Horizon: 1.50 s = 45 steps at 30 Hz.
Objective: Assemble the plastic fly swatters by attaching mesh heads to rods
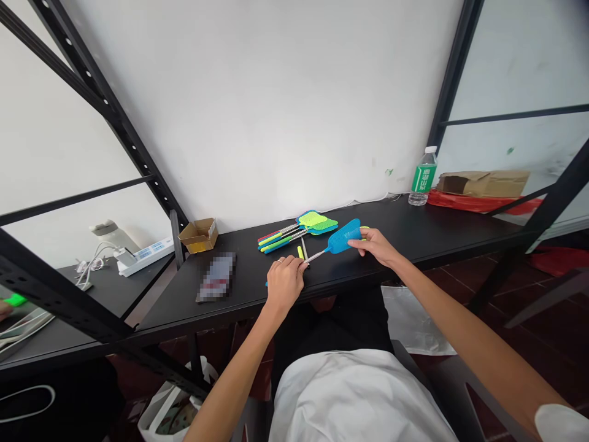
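Left of the hands, a cardboard box [197, 236] and a blurred packet [216, 276] sat on the black tabletop [414, 230]. The left hand [285, 283] closed around the metal shaft of a blue plastic fly swatter [343, 236], while the right hand [370, 244] pinched its mesh head, a two-ended grip that kept the shaft straight. Yellow-green handle pieces [300, 252] and stacked swatters [317, 221] lay just beyond; a water bottle [422, 178] stood farther right.

The right hand [372, 245] grips the blue mesh head [343, 237] of a fly swatter while the left hand [285, 283] holds its steel shaft [316, 256]; more swatters [313, 221] lie just beyond both hands.
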Available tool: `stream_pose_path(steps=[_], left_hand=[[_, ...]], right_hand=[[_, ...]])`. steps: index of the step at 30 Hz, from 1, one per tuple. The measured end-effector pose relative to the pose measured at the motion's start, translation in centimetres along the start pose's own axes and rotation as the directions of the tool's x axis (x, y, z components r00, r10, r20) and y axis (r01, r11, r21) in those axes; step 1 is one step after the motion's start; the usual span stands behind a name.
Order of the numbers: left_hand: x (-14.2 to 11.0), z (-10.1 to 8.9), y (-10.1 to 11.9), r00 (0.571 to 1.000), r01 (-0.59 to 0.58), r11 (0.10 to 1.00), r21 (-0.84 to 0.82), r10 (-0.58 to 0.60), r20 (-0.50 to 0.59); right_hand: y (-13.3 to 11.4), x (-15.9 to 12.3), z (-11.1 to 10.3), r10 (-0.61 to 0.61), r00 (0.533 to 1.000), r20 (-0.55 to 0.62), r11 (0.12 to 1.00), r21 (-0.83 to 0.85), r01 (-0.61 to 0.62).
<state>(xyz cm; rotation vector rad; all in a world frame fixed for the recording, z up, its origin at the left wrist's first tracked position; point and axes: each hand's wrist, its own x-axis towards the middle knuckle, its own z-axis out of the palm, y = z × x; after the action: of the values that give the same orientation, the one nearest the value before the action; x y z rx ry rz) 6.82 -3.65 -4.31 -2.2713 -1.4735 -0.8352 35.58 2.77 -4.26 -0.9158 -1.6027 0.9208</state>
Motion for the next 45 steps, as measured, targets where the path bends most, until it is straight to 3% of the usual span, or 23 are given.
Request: stream_pose_path(steps=[14, 21, 25, 29, 33, 39, 45], left_hand=[[-0.1, 0.1, -0.1, 1.0, -0.012, 1.0, -0.01, 0.012, -0.015], [-0.1, 0.0, 0.0, 1.0, -0.012, 1.0, -0.007, 0.012, 0.001], [0.0, 0.1, 0.2, 1.0, 0.007, 1.0, 0.017, -0.007, -0.01], [-0.1, 0.4, 0.2, 0.998, 0.061, 0.998, 0.027, -0.06, -0.018], [-0.1, 0.4, 0.1, 0.993, 0.117, 0.993, 0.03, -0.116, -0.023], [-0.1, 0.4, 0.3, 0.996, 0.084, 0.996, 0.041, -0.085, 0.019], [0.0, 0.5, 0.1, 0.999, 0.052, 0.998, 0.02, -0.053, 0.015]], right_hand=[[0.2, 0.0, 0.0, 0.134, 0.99, 0.036, 0.983, 0.12, -0.138], [0.0, -0.1, 0.3, 0.128, 0.986, 0.104, 0.969, 0.196, -0.147], [0.2, 0.0, 0.1, 0.101, 0.995, 0.009, 0.984, 0.144, -0.101], [-0.3, -0.1, -0.1, 0.068, 0.992, -0.105, 0.975, 0.219, -0.044], [-0.8, -0.4, -0.1, 0.058, 0.992, -0.116, 0.971, 0.236, -0.029], [-0.2, -0.2, -0.2, 0.041, 0.993, -0.109, 0.987, 0.159, -0.024], [0.3, 0.1, -0.1, 0.006, 0.985, -0.174, 0.99, 0.14, 0.018]])
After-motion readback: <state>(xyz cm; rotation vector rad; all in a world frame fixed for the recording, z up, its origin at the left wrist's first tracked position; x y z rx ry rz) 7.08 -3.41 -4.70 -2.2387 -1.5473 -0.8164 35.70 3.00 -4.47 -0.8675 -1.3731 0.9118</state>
